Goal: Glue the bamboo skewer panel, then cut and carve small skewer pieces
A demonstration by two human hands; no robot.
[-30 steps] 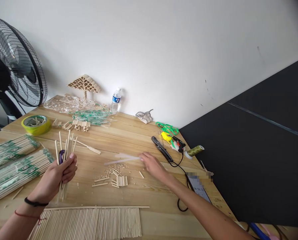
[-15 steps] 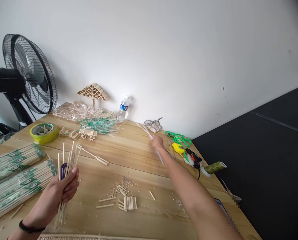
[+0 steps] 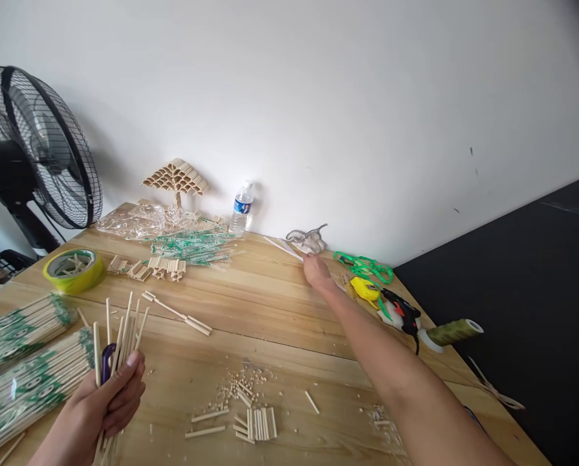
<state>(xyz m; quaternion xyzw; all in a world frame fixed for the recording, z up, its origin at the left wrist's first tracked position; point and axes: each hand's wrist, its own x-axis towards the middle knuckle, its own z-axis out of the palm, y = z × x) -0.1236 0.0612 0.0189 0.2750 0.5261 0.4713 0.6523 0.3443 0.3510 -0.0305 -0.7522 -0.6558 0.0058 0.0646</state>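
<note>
My left hand (image 3: 112, 398), at the lower left, is closed around a loose bunch of round wooden chopsticks (image 3: 130, 323) that point upward. A tool with a purple loop handle (image 3: 107, 362) is held among them; its lower part is hidden by the hand. My right hand (image 3: 317, 272) reaches far across the table towards the wall, its fingers closed on thin white strips (image 3: 284, 247) that lie along the tabletop. The fingertips are partly hidden by the back of the hand. A small grey-white cloth pouch with a cord (image 3: 311, 239) lies just beyond it.
Packed chopsticks (image 3: 32, 382), yellow tape (image 3: 76, 270) and a fan (image 3: 41, 149) are at left. Behind stand a stick-built roofed model (image 3: 176, 178) and a water bottle (image 3: 240, 210). At right lie a glue gun (image 3: 400, 310) and thread spool (image 3: 451, 333). Cut stick pieces (image 3: 261, 424) lie in front.
The camera view has shifted slightly. My right hand has lowered the white strips, which now lie flatter and turned towards the wall. My left hand still grips the chopsticks.
</note>
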